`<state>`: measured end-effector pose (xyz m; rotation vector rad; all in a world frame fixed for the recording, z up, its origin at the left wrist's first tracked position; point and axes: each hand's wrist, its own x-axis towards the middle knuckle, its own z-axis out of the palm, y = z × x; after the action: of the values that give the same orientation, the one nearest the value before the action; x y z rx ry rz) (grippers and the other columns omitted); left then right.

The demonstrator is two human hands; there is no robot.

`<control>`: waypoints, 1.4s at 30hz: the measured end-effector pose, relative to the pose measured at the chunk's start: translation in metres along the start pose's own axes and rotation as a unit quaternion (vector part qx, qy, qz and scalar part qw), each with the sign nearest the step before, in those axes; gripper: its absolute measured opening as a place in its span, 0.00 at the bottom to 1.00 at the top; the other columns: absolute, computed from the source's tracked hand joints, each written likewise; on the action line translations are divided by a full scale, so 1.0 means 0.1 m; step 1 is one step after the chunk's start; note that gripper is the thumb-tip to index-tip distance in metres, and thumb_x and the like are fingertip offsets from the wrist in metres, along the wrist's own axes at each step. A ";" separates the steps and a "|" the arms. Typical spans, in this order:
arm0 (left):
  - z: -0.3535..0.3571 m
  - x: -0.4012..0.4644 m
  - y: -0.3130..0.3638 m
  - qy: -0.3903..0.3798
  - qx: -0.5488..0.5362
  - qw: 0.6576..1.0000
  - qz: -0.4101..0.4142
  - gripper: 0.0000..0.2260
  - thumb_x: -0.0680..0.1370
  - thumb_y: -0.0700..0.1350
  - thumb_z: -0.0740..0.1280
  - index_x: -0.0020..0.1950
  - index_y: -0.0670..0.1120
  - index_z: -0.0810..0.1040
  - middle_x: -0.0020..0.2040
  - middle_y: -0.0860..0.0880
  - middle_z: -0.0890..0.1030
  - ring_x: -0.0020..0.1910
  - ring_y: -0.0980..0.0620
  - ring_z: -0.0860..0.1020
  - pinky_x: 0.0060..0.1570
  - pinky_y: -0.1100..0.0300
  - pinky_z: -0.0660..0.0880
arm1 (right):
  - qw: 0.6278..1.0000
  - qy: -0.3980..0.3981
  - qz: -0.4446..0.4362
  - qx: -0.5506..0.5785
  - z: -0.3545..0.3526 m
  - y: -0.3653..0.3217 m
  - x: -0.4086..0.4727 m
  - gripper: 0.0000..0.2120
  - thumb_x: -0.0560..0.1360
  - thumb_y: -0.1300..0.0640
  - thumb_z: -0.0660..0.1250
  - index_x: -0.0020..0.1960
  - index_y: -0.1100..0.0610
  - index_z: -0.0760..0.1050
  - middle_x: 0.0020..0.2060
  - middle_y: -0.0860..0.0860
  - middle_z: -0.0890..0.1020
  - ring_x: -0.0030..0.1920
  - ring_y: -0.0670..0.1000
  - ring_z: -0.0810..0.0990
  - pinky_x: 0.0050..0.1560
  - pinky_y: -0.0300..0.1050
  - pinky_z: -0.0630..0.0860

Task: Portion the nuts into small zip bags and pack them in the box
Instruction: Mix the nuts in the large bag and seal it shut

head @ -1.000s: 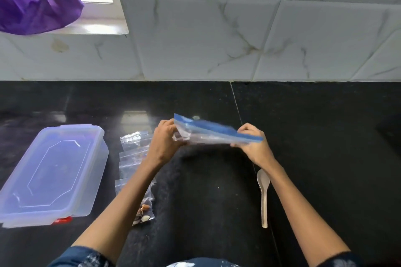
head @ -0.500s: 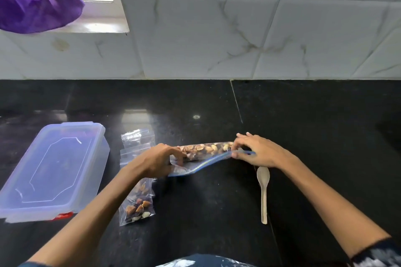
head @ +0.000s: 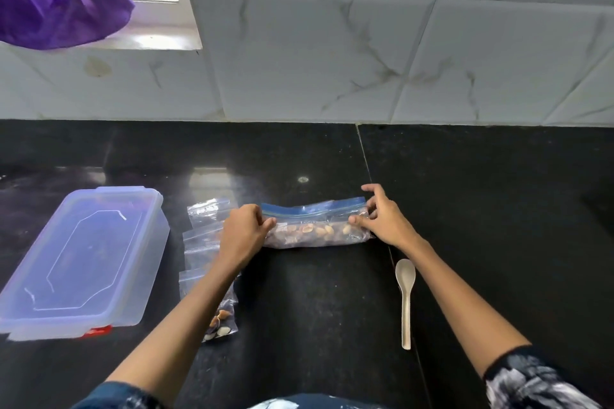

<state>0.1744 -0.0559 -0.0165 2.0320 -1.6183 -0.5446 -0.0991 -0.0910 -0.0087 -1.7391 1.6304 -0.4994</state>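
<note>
- Both our hands hold the big nut bag [head: 315, 229] lying on the black counter [head: 498, 209]: left hand [head: 244, 236] fingers pinch its left end, right hand [head: 382, 219] fingers pinch the right end below the blue zip.
- Small zip bags [head: 206, 242] lie just left of it, under our left arm.
- Closed plastic box [head: 83, 259] sits further left.
- Pale spoon [head: 405, 295] rests near our right forearm.

I have a single head-worn wide-angle view, looking forward and down over the black countertop [head: 332, 325]. It sits close above it, facing the tiled wall [head: 332, 53].
</note>
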 end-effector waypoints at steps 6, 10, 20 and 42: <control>0.07 -0.05 0.01 0.026 0.145 0.970 0.194 0.14 0.67 0.33 0.72 0.50 0.42 0.74 0.47 0.42 0.75 0.44 0.41 0.75 0.40 0.47 0.74 | 0.969 0.109 -0.153 -0.159 0.08 -0.05 -0.12 0.07 0.73 0.59 0.70 0.48 0.55 0.73 0.48 0.46 0.72 0.48 0.47 0.74 0.45 0.40 0.71; 0.00 -0.10 -0.04 -0.113 0.138 0.934 0.311 0.13 0.73 0.33 0.65 0.55 0.45 0.79 0.53 0.46 0.78 0.51 0.45 0.76 0.47 0.54 0.73 | 0.966 -0.022 -0.178 -0.185 0.05 0.00 -0.15 0.11 0.79 0.59 0.60 0.57 0.55 0.79 0.52 0.48 0.78 0.55 0.49 0.76 0.54 0.47 0.74; -0.09 -0.08 0.18 -0.239 0.210 0.919 0.232 0.17 0.74 0.45 0.71 0.61 0.44 0.76 0.59 0.45 0.74 0.57 0.45 0.74 0.53 0.56 0.71 | 0.914 -0.181 -0.145 -0.333 -0.06 -0.24 -0.10 0.26 0.75 0.45 0.67 0.70 0.51 0.69 0.58 0.48 0.71 0.55 0.49 0.74 0.52 0.46 0.73; 0.12 -0.65 -0.09 -0.042 0.315 0.893 0.319 0.23 0.70 0.38 0.52 0.58 0.39 0.81 0.56 0.41 0.82 0.55 0.45 0.82 0.50 0.53 0.79 | 0.930 0.073 -0.214 -0.290 0.39 0.01 -0.77 0.17 0.68 0.51 0.76 0.53 0.56 0.79 0.55 0.51 0.83 0.56 0.52 0.82 0.57 0.46 0.77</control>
<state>0.1599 0.0072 -0.0308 1.6815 -2.6017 0.1692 -0.0840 -0.0069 -0.0225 -2.5841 1.5987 -0.3675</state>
